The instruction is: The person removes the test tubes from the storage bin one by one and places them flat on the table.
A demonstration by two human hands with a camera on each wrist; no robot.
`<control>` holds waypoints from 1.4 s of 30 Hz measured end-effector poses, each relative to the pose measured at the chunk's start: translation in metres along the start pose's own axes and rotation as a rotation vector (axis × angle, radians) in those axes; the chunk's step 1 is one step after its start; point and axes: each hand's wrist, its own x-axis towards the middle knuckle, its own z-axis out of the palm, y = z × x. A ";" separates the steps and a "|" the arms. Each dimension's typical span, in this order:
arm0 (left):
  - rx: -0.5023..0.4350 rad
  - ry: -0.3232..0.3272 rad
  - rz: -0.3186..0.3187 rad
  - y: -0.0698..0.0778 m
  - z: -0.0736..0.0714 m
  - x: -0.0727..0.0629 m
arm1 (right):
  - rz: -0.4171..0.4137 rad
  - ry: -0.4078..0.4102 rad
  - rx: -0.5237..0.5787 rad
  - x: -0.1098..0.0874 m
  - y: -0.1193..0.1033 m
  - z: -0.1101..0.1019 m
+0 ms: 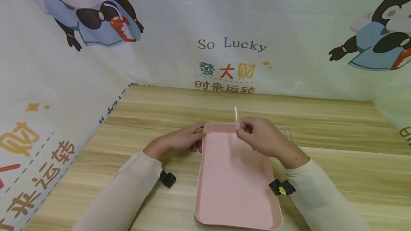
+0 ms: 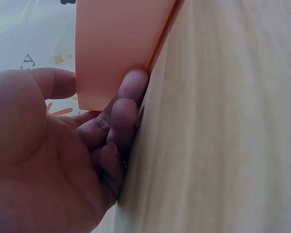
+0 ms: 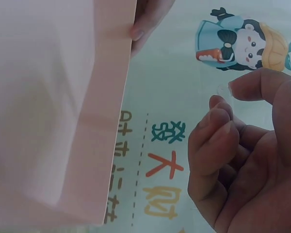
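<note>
A pink rectangular tray lies lengthwise on the wooden table. At its far left corner my left hand grips the edge; in the left wrist view, the thumb touches the rim while the curled fingers rest against the outer wall near the table. Above the tray's far end, my right hand pinches a thin clear tube between thumb and forefinger. The tube stands nearly upright. Only its clear round end shows faintly at the fingertips in the right wrist view.
Partly hidden behind my right wrist, some clear ribbed or tube-like pieces lie on the wooden table. A printed cloth backdrop rises at the table's far edge and along its left side.
</note>
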 end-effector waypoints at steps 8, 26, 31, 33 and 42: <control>-0.012 -0.016 -0.011 0.000 0.003 0.003 | -0.003 0.055 -0.014 -0.013 0.016 -0.014; 0.016 -0.026 -0.005 0.003 0.005 0.008 | 0.080 0.138 -0.044 -0.046 0.060 -0.045; 0.010 -0.025 0.008 0.003 0.003 0.007 | 0.125 0.134 -0.071 -0.052 0.077 -0.051; 0.006 -0.025 0.008 0.002 0.002 0.007 | 0.145 0.130 -0.076 -0.053 0.083 -0.052; 0.010 -0.019 0.017 0.001 -0.001 0.002 | 0.198 0.107 -0.090 -0.053 0.102 -0.063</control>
